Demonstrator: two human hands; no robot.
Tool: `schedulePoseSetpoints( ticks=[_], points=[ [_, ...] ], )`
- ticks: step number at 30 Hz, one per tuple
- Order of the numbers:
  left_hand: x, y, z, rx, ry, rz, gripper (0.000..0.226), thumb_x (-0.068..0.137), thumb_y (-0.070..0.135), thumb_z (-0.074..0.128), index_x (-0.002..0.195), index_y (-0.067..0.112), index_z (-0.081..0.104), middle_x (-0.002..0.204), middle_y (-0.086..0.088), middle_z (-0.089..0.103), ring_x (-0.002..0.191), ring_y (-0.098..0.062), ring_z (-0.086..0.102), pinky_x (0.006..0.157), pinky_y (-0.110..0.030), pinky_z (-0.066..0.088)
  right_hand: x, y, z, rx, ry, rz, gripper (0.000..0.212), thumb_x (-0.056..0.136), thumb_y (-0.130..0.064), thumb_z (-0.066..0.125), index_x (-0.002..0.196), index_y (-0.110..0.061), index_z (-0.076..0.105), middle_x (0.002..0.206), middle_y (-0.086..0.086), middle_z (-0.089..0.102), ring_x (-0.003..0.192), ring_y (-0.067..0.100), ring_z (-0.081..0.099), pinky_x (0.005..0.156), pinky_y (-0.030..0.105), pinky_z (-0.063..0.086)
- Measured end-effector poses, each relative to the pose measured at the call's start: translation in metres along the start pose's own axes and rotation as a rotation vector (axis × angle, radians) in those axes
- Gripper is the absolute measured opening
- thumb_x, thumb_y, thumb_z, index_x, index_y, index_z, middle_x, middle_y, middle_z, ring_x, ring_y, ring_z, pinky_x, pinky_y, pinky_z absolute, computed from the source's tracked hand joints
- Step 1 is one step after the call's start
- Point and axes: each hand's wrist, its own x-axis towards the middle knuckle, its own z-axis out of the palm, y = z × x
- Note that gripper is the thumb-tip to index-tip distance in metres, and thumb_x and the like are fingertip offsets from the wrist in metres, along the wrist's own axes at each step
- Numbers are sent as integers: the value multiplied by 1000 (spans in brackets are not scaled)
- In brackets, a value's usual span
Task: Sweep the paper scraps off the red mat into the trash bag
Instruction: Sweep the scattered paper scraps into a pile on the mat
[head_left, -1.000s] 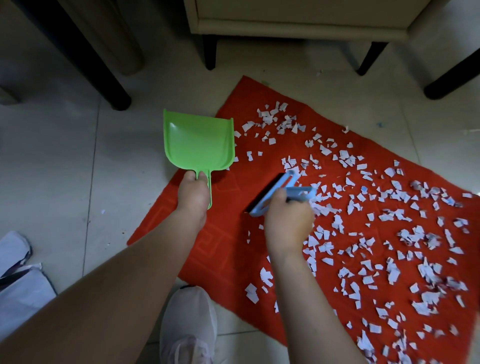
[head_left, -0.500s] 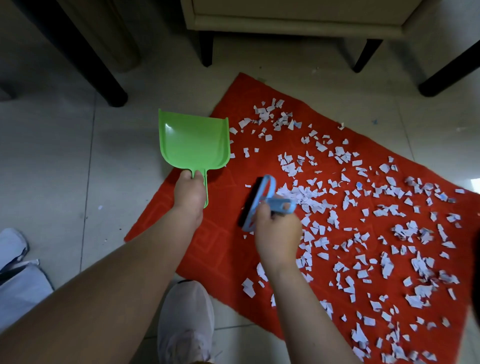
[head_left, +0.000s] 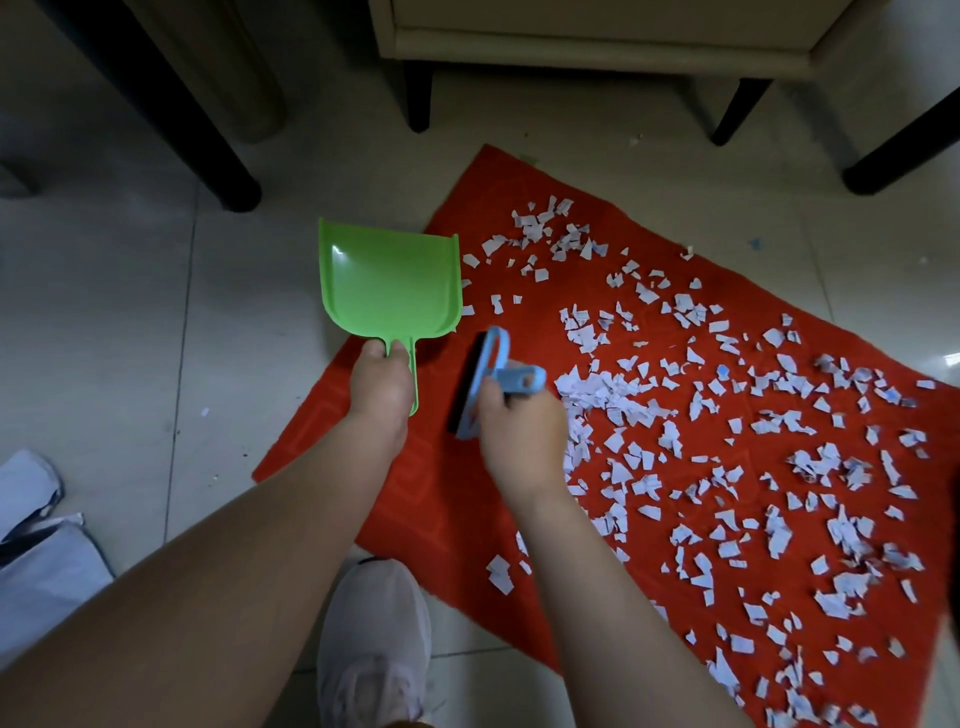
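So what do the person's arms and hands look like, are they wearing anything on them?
Nothing is worn on them: the left hand and right hand are bare, without gloves. Both forearms are uncovered with no sleeves in view. No rings, watch or bracelet show.

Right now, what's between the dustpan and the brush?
Head view: a bare strip of red mat, no scraps, separates the green dustpan in the left hand from the blue brush in the right hand.

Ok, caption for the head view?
Left hand holds dustpan, right hand holds brush over scrap-strewn mat.
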Motion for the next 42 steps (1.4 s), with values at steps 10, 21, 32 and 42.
schedulePoseSetpoints(
  ticks=[10, 21, 32, 42],
  points=[
    [5, -2, -3, -20, 6, -15, 17, 101, 24, 37, 100, 14, 50, 102, -7, 55, 96, -25, 53, 84, -36, 43, -5, 9, -15, 23, 303, 187, 31, 93, -25, 45, 78, -2, 61, 64, 7, 61, 60, 26, 58, 58, 34, 47],
    [9, -3, -5, -36, -3, -28, 19, 100, 25, 38, 99, 14, 53, 109, -9, 59, 100, -27, 56, 91, -39, 45, -4, 25, -15, -90, 216, 280, 32, 93, -26, 45, 78, -3, 60, 62, 2, 55, 61, 25, 57, 58, 30, 45],
    [29, 15, -12, -76, 41, -7, 16, 99, 23, 36, 100, 17, 51, 106, -8, 56, 96, -24, 53, 89, -39, 45, 60, -22, -51, -374, -190, -360, 26, 97, -36, 45, 115, -34, 63, 92, -5, 70, 80, 19, 62, 69, 34, 50],
    [47, 10, -7, -34, 57, -11, 15, 99, 23, 36, 101, 16, 50, 111, -14, 59, 94, -28, 56, 83, -40, 46, 181, -44, -48, -573, -195, -747, 26, 90, -23, 60, 115, -25, 67, 108, 4, 66, 97, 26, 60, 74, 34, 46]
  ],
)
